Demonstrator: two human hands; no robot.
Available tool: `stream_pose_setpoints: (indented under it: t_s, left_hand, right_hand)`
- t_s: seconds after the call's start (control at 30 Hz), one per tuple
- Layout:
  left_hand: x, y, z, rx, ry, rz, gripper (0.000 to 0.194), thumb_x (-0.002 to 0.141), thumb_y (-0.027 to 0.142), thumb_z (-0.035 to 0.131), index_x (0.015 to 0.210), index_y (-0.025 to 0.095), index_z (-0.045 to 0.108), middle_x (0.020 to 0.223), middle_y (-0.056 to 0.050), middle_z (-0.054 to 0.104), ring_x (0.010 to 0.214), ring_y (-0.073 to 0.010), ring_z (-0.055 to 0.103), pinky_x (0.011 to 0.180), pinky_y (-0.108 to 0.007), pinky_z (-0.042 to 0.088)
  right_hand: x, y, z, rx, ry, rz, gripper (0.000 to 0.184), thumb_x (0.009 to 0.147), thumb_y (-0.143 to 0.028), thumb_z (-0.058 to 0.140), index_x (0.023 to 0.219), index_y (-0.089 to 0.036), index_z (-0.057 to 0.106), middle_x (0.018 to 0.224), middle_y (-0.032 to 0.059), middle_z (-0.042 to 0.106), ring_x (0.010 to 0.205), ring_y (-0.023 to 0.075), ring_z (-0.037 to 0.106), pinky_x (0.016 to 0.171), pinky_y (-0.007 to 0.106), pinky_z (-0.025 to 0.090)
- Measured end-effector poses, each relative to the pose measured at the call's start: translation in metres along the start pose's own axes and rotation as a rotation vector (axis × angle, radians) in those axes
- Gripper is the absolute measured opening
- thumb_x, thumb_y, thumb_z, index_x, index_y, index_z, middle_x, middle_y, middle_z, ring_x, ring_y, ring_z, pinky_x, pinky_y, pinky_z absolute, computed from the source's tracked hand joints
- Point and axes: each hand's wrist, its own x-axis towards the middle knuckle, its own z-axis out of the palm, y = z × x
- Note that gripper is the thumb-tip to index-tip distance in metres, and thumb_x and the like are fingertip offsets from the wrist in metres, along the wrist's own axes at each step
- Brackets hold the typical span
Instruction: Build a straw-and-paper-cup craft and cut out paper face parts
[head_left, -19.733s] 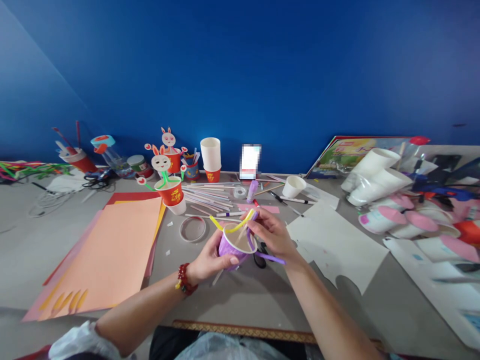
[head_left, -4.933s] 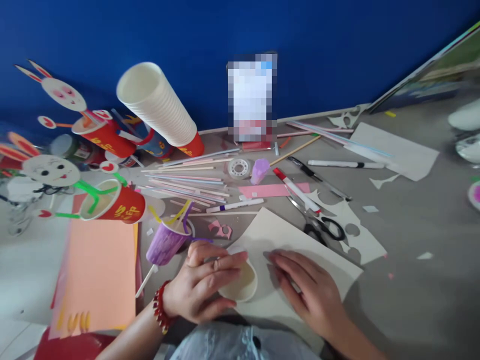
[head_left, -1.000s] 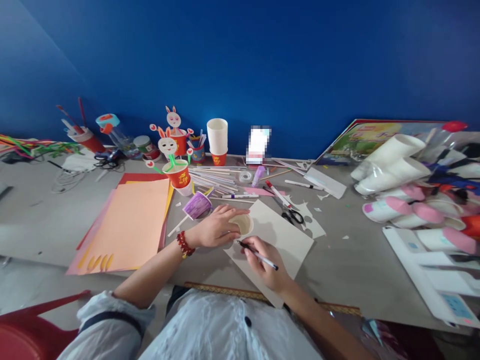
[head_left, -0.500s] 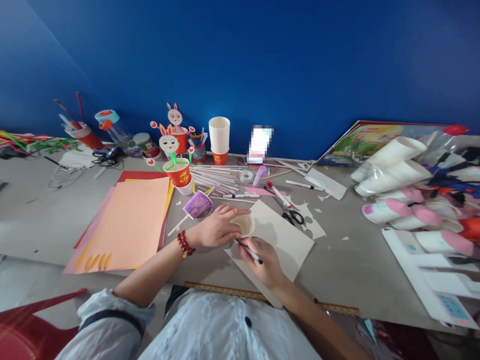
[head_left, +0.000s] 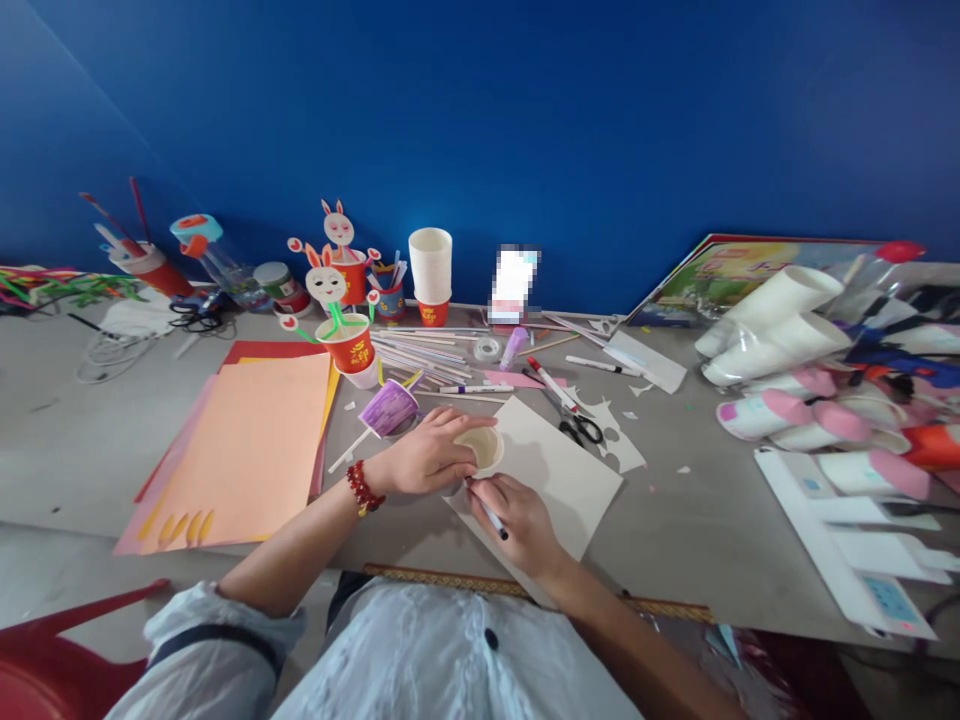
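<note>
My left hand [head_left: 429, 455] is closed on a white paper cup [head_left: 489, 447], its fingers lying across the rim. The cup stands on a sheet of white paper [head_left: 566, 480]. In my right hand [head_left: 517, 520] is a pen [head_left: 495, 522], pinched close to its tip, which is at the near side of the cup; the tip itself is hidden by my fingers. Left of the cup, a purple-coloured paper cup [head_left: 388, 408] lies tilted, with yellow pipe cleaners and a stick.
Scissors [head_left: 581, 428] and a cut-out paper scrap [head_left: 616, 440] lie to the right. Behind are paper straws [head_left: 420, 355], tape [head_left: 487, 348], a red marker [head_left: 551, 382] and stacked cups [head_left: 430, 262]. Coloured paper sheets [head_left: 247, 440] and rabbit-topped red cups [head_left: 349, 350] are at left.
The purple cup, in my hands at first, now lies on the table at left. A pen has come into my right hand; over the last second it has moved slightly left along the cup's near side.
</note>
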Motion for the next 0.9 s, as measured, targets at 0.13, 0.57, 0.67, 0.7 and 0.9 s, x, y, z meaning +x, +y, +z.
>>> stream_pose_setpoints:
  t_s: [0.13, 0.57, 0.67, 0.7, 0.9]
  left_hand:
    - [0.0, -0.002, 0.001, -0.008, -0.003, 0.005, 0.037, 0.1, 0.041, 0.041, 0.098, 0.023, 0.074, 0.155, -0.009, 0.043, 0.126, -0.032, 0.049, 0.114, -0.056, 0.031]
    - [0.001, -0.001, -0.001, 0.023, -0.023, 0.006, 0.034, 0.099, 0.039, 0.044, 0.099, 0.022, 0.073, 0.156, -0.01, 0.042, 0.128, -0.032, 0.048, 0.115, -0.054, 0.03]
    - [0.001, -0.001, -0.001, 0.018, -0.033, 0.007, 0.035, 0.1, 0.039, 0.042, 0.098, 0.022, 0.073, 0.157, -0.01, 0.04, 0.129, -0.0316, 0.047, 0.115, -0.054, 0.029]
    - [0.001, -0.001, -0.001, 0.017, -0.037, 0.003, 0.035, 0.1, 0.038, 0.042, 0.097, 0.022, 0.073, 0.157, -0.01, 0.04, 0.129, -0.0315, 0.048, 0.116, -0.054, 0.029]
    - [0.001, 0.001, -0.002, -0.003, -0.027, 0.001, 0.033, 0.099, 0.036, 0.043, 0.095, 0.022, 0.073, 0.158, -0.008, 0.04, 0.128, -0.0324, 0.048, 0.116, -0.056, 0.028]
  right_hand:
    - [-0.001, 0.0, -0.006, 0.064, 0.016, 0.019, 0.017, 0.097, -0.01, 0.048, 0.091, -0.022, 0.059, 0.078, 0.0048, 0.069, 0.075, 0.0195, 0.065, 0.069, 0.028, 0.047]
    - [-0.006, 0.025, -0.015, 0.203, 0.062, 0.067, 0.012, 0.098, -0.019, 0.051, 0.098, -0.022, 0.062, 0.082, 0.0044, 0.072, 0.074, 0.0197, 0.068, 0.069, 0.029, 0.051]
    - [-0.004, 0.029, -0.021, 0.226, 0.019, 0.132, 0.011, 0.097, -0.021, 0.052, 0.094, -0.023, 0.063, 0.082, 0.0037, 0.072, 0.074, 0.0199, 0.068, 0.069, 0.029, 0.05]
    - [-0.004, 0.03, -0.022, 0.239, 0.002, 0.157, 0.011, 0.096, -0.021, 0.053, 0.092, -0.023, 0.063, 0.081, 0.0033, 0.072, 0.074, 0.0198, 0.068, 0.069, 0.029, 0.05]
    - [-0.003, 0.037, -0.025, 0.387, -0.025, 0.263, 0.012, 0.096, -0.025, 0.052, 0.093, -0.022, 0.064, 0.08, 0.0028, 0.071, 0.072, 0.0186, 0.067, 0.066, 0.026, 0.05]
